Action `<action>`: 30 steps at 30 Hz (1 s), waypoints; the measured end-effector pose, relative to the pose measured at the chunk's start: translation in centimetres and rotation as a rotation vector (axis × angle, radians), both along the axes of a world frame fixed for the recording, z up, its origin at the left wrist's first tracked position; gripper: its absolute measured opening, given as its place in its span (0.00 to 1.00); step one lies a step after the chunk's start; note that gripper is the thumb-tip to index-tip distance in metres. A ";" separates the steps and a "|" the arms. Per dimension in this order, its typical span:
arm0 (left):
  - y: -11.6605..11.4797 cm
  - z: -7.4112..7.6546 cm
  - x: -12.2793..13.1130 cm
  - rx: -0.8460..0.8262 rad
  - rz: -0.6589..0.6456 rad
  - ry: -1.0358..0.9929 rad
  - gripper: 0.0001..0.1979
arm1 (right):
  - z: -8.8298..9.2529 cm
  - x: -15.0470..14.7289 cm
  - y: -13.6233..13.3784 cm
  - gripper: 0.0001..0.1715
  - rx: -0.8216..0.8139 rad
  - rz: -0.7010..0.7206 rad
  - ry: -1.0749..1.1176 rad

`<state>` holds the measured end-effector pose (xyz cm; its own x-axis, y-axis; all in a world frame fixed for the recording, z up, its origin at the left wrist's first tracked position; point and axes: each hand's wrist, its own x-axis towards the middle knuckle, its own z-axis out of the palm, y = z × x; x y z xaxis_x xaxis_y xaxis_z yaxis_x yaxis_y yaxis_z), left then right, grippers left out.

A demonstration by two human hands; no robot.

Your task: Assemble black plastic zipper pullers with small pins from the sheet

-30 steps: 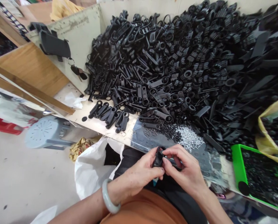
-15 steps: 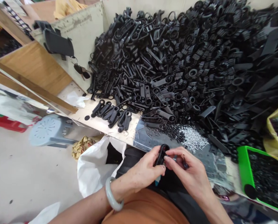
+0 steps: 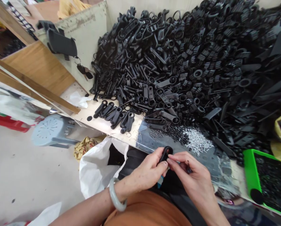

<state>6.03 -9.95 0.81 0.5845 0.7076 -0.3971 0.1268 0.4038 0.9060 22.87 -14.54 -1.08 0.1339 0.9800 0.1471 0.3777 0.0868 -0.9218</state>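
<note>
The left hand (image 3: 152,168) is gripping a black part (image 3: 167,153) between thumb and fingers, just off the bench's near edge above the lap, its ring end sticking up. The right hand (image 3: 193,174) is pinching thumb and forefinger together at that ring, while its other fingers are curling round a dark piece (image 3: 189,169). Just beyond, a dark mat (image 3: 144,138) is carrying silver pins (image 3: 198,140), black beads (image 3: 178,134) and small grey bits (image 3: 156,133). To the left, a row of similar parts (image 3: 115,116) is lying on the bench (image 3: 137,124). Behind everything a black heap (image 3: 154,62) is filling the bench and crowding up to the mat. A green bin (image 3: 249,163) is standing at the right, with a yellow bag (image 3: 278,131) leaning in. A white sack (image 3: 90,171) is gaping below the edge, near a stool (image 3: 46,128); keys (image 3: 85,71) are hanging from a holder (image 3: 62,44) on the side panel (image 3: 90,34).

The left thumb and fingers are covering the part's lower end. Whatever the right fingertips are pinching is too small to make out, and the curled fingers are hiding most of the dark piece. The frame is cutting off bin, bag and heap at the right.
</note>
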 end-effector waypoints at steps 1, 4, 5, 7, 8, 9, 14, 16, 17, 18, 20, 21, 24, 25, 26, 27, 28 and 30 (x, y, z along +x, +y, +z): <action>0.0 0.0 0.0 0.018 -0.004 0.021 0.05 | 0.1 -0.1 0.1 0.09 -0.012 -0.004 0.017; -0.1 0.1 -0.1 0.049 -0.016 0.075 0.06 | 0.3 -0.2 0.2 0.13 -0.052 -0.019 0.070; -0.1 0.2 -0.1 0.051 -0.016 0.085 0.06 | 0.3 -0.2 0.2 0.15 -0.065 -0.023 0.081; -0.1 0.4 0.0 0.048 -0.016 0.105 0.06 | 0.3 -0.2 0.2 0.17 -0.083 -0.027 0.084; -0.1 0.5 0.0 0.050 -0.014 0.114 0.06 | 0.3 -0.2 0.1 0.17 -0.090 -0.027 0.083; -0.1 0.5 0.1 0.056 -0.011 0.123 0.06 | 0.2 -0.2 0.1 0.17 -0.097 -0.027 0.087; -0.1 0.7 0.2 0.106 -0.034 0.243 0.07 | -0.3 -0.2 -0.3 0.13 -0.150 -0.023 0.125; -0.1 0.7 0.1 0.117 -0.067 0.271 0.07 | -0.3 0.0 -0.3 0.11 -0.154 -0.010 0.079; -0.1 0.8 0.1 0.118 -0.083 0.263 0.07 | -0.2 0.0 -0.4 0.11 -0.147 0.002 0.044; -0.1 0.8 0.0 0.117 -0.096 0.246 0.07 | -0.1 0.1 -0.4 0.10 -0.134 0.019 0.007; 0.0 0.8 0.0 0.105 -0.104 0.210 0.06 | 0.0 0.3 -0.4 0.08 -0.102 0.051 -0.054; 0.0 0.8 0.0 0.095 -0.102 0.193 0.07 | 0.0 0.4 -0.4 0.07 -0.087 0.064 -0.076; -0.1 0.6 0.2 0.015 -0.067 0.119 0.07 | -0.3 0.4 -0.6 0.04 -0.048 0.057 -0.111; -0.2 0.4 0.3 -0.019 -0.052 0.093 0.07 | -0.4 0.4 -0.6 0.04 -0.033 0.045 -0.117; -0.3 0.3 0.3 -0.047 -0.038 0.073 0.07 | -0.5 0.3 -0.7 0.05 -0.019 0.033 -0.120; -0.4 0.1 0.4 -0.065 -0.029 0.061 0.06 | -0.6 0.3 -0.8 0.05 -0.012 0.023 -0.118; -0.5 0.0 0.4 -0.070 -0.025 0.055 0.06 | -0.6 0.2 -0.8 0.04 -0.013 0.017 -0.113; -0.6 -0.4 0.4 -0.057 -0.027 0.049 0.06 | -0.6 0.2 -0.8 0.03 -0.027 0.013 -0.096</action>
